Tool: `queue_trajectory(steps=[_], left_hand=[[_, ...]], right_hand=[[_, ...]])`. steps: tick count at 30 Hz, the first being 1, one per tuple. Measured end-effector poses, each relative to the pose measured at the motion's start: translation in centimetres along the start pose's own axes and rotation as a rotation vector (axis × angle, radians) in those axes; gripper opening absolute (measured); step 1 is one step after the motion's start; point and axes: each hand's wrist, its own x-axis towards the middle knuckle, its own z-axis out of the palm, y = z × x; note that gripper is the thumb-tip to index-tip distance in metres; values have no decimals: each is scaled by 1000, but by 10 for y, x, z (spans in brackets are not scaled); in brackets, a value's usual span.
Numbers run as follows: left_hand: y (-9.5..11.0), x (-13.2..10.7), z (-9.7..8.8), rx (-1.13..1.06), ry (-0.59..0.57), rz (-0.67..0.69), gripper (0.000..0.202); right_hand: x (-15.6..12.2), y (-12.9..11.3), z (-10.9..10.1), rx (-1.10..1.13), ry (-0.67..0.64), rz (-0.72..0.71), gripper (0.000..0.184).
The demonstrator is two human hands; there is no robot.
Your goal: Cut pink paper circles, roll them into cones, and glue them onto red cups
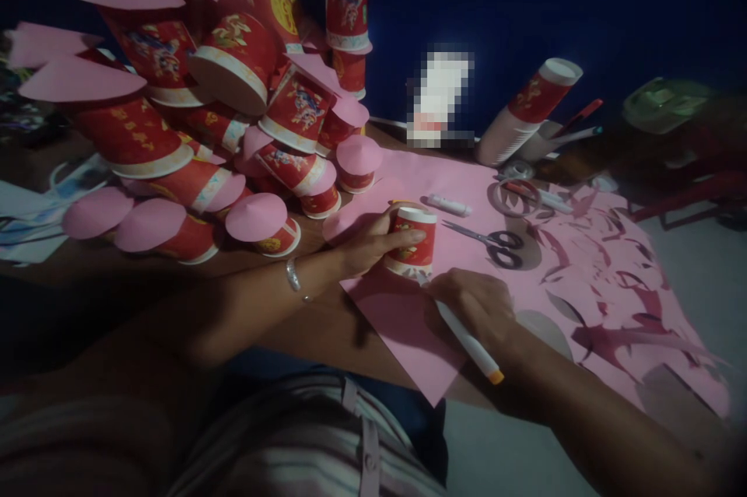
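My left hand is wrapped round a red paper cup with a white rim and gold print, holding it over pink paper. In my right hand is a white marker with an orange end. Its tip is close to the cup's lower pale band; whether it touches I cannot tell. Just right of the cup lie dark-handled scissors, slightly parted. Behind them on the pink paper rests a white capped marker or tube.
Red paper cups with pink cone tops are piled at the left. A leaning stack of cups stands at the back right, near a roll of tape. Pink paper scraps cover the right side.
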Motion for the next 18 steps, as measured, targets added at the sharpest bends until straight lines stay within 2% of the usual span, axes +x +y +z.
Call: queue_trajectory(steps=[5, 10, 18], left_hand=[[2, -1, 3, 7, 13, -7, 54], [4, -1, 4, 23, 8, -6, 55], [3, -2, 4, 38, 18, -6, 54]], right_hand=[[2, 0, -2, -25, 6, -3, 17], [4, 0, -4, -14, -40, -9, 15], [2, 0, -3, -26, -31, -1, 14]])
